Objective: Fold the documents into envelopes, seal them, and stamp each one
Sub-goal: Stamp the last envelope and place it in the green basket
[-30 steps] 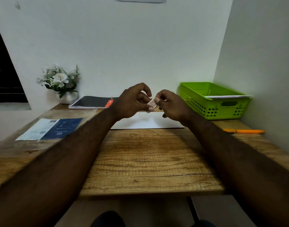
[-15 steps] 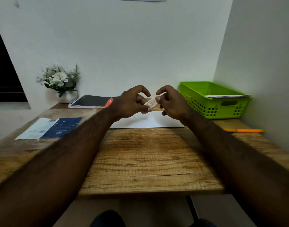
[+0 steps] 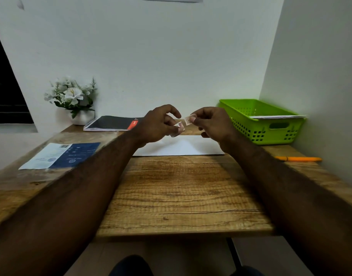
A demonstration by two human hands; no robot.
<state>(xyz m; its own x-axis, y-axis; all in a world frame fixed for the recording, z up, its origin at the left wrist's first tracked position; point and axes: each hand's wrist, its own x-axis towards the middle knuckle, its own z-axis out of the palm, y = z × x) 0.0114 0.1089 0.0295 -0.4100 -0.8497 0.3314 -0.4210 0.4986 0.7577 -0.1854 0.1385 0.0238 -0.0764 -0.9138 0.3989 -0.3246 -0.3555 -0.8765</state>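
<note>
A white envelope (image 3: 183,147) lies flat on the wooden desk (image 3: 179,196), just beyond my hands. My right hand (image 3: 210,122) pinches a small stamp (image 3: 188,119) between thumb and fingers, held above the envelope. My left hand (image 3: 158,124) pinches the stamp's leftover strip (image 3: 178,129) a short way to the left. The two pieces are apart, with a small gap between them.
A green basket (image 3: 260,120) holding white envelopes stands at the back right. An orange pen (image 3: 297,158) lies on the right. A blue-and-white leaflet (image 3: 61,155) lies on the left; a spiral notebook (image 3: 113,123) and flower pot (image 3: 75,100) stand at the back left.
Both hands held one small piece together between them. They have pulled apart, and the stamp has come away in my right hand while the rest stays in my left.
</note>
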